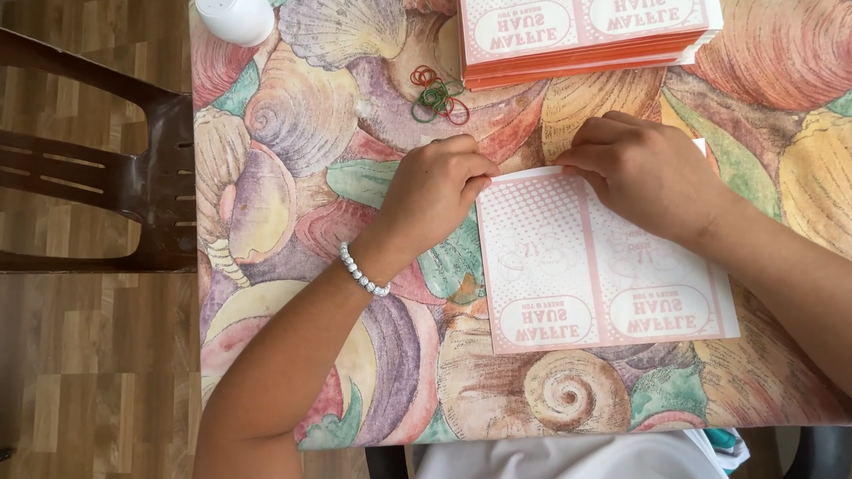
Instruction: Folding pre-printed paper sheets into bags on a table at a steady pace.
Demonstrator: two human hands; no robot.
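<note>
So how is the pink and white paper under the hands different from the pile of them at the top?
The single pink-and-white printed paper sheet lies flat and alone near the table's front edge; the stack of pink-and-white paper sheets sits piled thick at the far edge. The left hand and right hand press the single sheet's top edge; nobody touches the stack. Both share the same print.

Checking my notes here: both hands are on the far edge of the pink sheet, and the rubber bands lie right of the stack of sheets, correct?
Not quite. The head view shows the rubber bands left of the stack, not right. The rest holds: left hand and right hand are both on the far edge of the pink sheet.
</note>
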